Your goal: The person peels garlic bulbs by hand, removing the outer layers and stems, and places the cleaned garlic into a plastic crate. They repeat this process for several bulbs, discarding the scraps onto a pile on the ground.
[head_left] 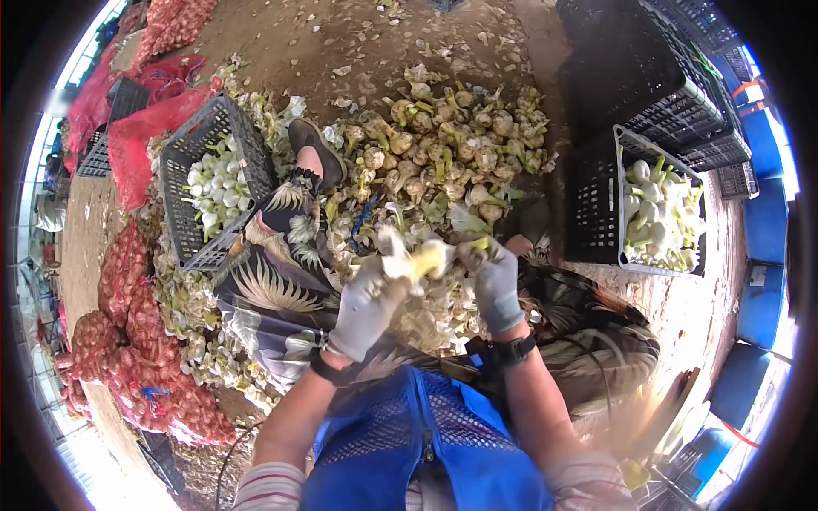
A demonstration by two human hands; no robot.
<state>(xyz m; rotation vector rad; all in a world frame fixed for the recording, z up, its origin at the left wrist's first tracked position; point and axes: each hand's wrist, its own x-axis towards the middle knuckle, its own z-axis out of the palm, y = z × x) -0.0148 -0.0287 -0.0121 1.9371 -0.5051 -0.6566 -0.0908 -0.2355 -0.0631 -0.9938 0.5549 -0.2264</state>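
Note:
Both hands wear light gloves and meet over my lap around a garlic bulb (432, 258) with loose, whitish skins, partly blurred by motion. My left hand (371, 298) is closed on the bulb's left side, by the peeling leaves. On the other side, my right hand (492, 279) has its fingers bent round the yellowish-green part of the same garlic. Beyond them lies a heap of untrimmed garlic bulbs (452, 145) on the ground, with shed skins (426, 319) beneath the hands.
A black crate (175, 175) at the left holds cleaned white bulbs, and another crate (618, 204) at the right holds more. Stacked black crates (690, 111) rise at the upper right. Red mesh sacks (149, 375) of garlic lie at the lower left.

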